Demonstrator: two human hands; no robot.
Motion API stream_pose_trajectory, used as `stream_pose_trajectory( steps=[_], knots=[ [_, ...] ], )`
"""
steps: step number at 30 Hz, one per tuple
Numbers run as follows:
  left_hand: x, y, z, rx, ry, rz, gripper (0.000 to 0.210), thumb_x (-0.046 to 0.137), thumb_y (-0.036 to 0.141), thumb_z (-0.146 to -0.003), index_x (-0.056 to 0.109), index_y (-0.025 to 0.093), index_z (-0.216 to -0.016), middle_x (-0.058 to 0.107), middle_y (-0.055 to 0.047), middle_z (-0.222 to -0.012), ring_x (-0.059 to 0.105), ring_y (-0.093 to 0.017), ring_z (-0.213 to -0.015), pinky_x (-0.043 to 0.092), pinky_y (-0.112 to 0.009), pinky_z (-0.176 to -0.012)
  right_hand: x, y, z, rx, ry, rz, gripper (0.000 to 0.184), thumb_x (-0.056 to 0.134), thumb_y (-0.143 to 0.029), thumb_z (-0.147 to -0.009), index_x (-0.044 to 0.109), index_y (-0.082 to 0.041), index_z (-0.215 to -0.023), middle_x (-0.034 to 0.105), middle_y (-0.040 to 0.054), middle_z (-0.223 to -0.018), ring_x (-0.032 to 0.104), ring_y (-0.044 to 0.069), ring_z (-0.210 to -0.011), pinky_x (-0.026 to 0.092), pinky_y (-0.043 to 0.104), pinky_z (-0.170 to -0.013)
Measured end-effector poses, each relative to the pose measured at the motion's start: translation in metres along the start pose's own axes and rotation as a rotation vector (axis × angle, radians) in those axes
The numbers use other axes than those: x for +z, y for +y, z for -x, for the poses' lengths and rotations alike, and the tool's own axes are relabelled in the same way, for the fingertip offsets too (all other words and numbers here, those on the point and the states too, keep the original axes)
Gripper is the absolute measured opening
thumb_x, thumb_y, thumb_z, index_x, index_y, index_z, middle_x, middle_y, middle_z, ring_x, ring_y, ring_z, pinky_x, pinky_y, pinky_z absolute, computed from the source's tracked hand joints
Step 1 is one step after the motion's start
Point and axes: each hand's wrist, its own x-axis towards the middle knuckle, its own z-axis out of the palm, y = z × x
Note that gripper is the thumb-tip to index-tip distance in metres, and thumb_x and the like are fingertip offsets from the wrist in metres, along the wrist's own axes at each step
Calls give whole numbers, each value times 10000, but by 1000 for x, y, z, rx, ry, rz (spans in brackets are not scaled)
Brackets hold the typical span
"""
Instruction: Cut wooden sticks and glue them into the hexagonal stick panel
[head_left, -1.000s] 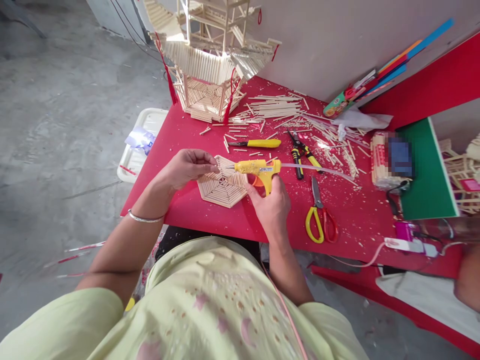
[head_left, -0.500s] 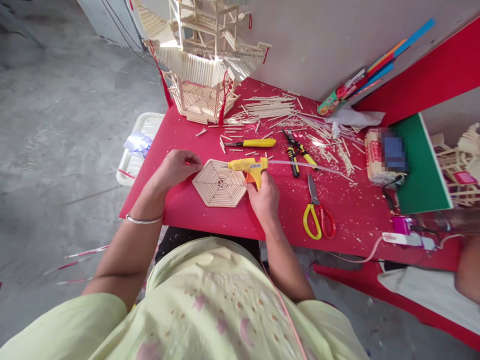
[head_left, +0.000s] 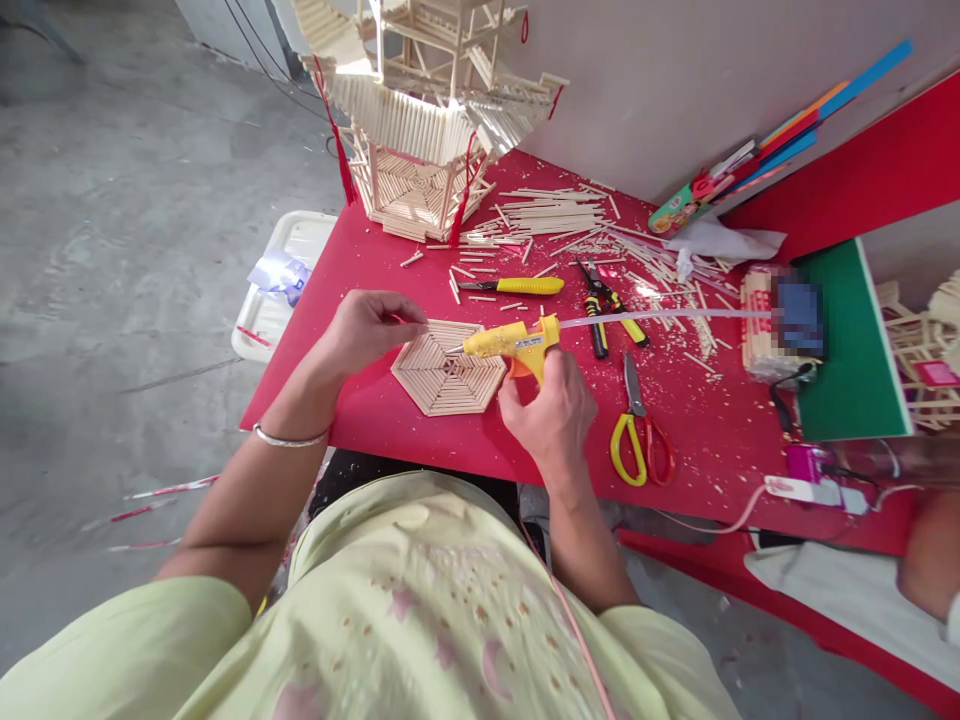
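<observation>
A hexagonal panel of thin wooden sticks (head_left: 442,392) lies flat on the red table in front of me. My right hand (head_left: 553,405) grips a yellow glue gun (head_left: 517,342), whose nozzle points left above the panel; a long clear glue stick (head_left: 667,315) juts from its back. At the panel's upper left corner, my left hand (head_left: 375,330) has thumb and fingers pinched together. Whatever is between those fingertips, if anything, is too small to make out.
Beyond the panel lie a yellow-handled utility knife (head_left: 525,286), pliers (head_left: 606,308) and loose sticks (head_left: 559,215). Scissors (head_left: 636,425) rest to the right. A stick-built pagoda model (head_left: 420,130) stands at the back. Another person's arm (head_left: 930,555) shows at the right edge.
The glue gun has tilted, its nozzle now lower and further over the panel, and my right hand has shifted slightly right. My left hand has moved a little right. The view has shifted slightly.
</observation>
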Motion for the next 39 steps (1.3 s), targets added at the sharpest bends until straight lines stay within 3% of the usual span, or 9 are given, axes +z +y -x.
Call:
stream_pose_trajectory(
  steps=[4, 7, 11, 16, 19, 25, 32, 39],
  knots=[
    [10, 1, 1, -64, -107, 193, 377, 922, 369, -628, 825, 136, -908, 759, -69, -770, 656, -144, -673, 494, -240, -578, -8, -2, 6, -39, -29, 21, 505, 633, -567, -931, 590, -164, -1231, 651, 121, -1000, 647, 292, -929, 506, 366, -723],
    [13, 1, 1, -111, -140, 277, 410, 958, 388, -589, 829, 137, -886, 770, -76, -780, 672, -148, -667, 513, -243, -577, -2, -3, 5, 31, 50, 5, 501, 594, -609, -978, 592, -165, -1211, 649, 122, -992, 647, 291, -937, 508, 374, -742],
    [14, 2, 2, -126, -138, 289, 396, 972, 401, -558, 830, 142, -821, 758, -59, -736, 633, -124, -602, 475, -231, -528, 2, -4, 3, 61, 127, 2, 455, 605, -588, -985, 599, -176, -1177, 660, 117, -988, 653, 284, -937, 516, 373, -756],
    [15, 3, 2, -139, -113, 291, 430, 980, 391, -545, 836, 145, -868, 766, -62, -763, 667, -151, -654, 509, -254, -573, 4, -5, 5, 37, 79, 41, 341, 598, -466, -986, 624, -171, -1155, 655, 110, -955, 642, 276, -907, 498, 366, -722],
    [15, 0, 1, -119, -114, 258, 436, 964, 400, -564, 830, 135, -882, 764, -72, -777, 667, -156, -667, 510, -262, -585, 5, -3, 6, 21, 52, 82, 319, 591, -429, -981, 642, -159, -1143, 652, 110, -945, 634, 266, -881, 471, 351, -692],
    [17, -1, -1, -41, -158, 68, 314, 862, 386, -638, 808, 130, -812, 699, -34, -656, 514, -93, -539, 368, -219, -484, 8, -1, 8, -73, 68, 158, 312, 583, -350, -964, 652, -168, -1207, 650, 74, -892, 612, 231, -796, 408, 330, -650],
    [19, 7, 2, 7, -134, -47, 273, 795, 394, -678, 798, 142, -784, 600, 13, -560, 388, -63, -498, 267, -212, -463, 9, -6, 7, -115, 51, 177, 295, 546, -281, -972, 667, -166, -1214, 639, 73, -882, 592, 228, -792, 418, 341, -666],
    [20, 5, 1, 25, -158, -52, 251, 770, 372, -674, 808, 147, -777, 631, 0, -566, 416, -77, -502, 297, -224, -473, 10, -6, 6, -78, 12, 121, 308, 547, -254, -947, 676, -170, -1214, 624, 83, -899, 586, 235, -827, 439, 340, -689]
  ],
)
